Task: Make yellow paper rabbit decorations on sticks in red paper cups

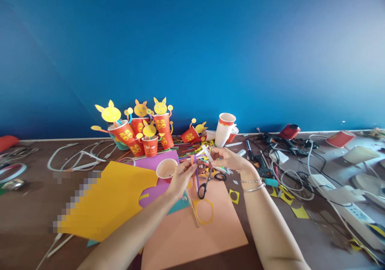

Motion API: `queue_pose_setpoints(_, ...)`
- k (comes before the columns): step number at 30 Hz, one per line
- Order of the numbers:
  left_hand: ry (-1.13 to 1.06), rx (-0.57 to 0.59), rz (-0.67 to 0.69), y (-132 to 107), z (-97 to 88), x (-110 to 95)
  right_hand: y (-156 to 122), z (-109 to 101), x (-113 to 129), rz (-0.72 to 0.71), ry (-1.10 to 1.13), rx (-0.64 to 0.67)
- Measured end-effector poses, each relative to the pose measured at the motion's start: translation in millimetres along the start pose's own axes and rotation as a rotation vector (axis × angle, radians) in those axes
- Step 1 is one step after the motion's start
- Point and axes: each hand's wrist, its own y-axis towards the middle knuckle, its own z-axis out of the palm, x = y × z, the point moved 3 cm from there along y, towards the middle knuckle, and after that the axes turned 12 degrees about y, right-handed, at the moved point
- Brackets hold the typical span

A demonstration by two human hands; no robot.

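My left hand [183, 177] is closed on a thin orange strip [193, 177] and a purple strip [197, 179], pinched upright between thumb and fingers. My right hand [227, 159] is closed at the fingertips on a narrow white strip [206, 152], close to the tops of the coloured strips. Black-handled scissors [202, 190] lie just below both hands on a peach paper sheet [195, 242]. A yellow ring-shaped paper cutout [212, 213] and a thin stick [192, 208] rest on that sheet. Left of my left hand stands an open paper cup [166, 169].
Red cups with yellow animal heads [156, 129] stand against the blue wall. A yellow sheet [111, 199] lies left. A tall white cup [225, 131] stands behind my right hand. Right are a glue gun [264, 169], tangled cables and a power strip [345, 210].
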Motion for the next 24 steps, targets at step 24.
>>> queue_pose_setpoints(24, 0.024, 0.366, -0.215, -6.0, 3.6, 16.1, 30.7, 45.6, -25.0, 0.057, -0.787, -0.079)
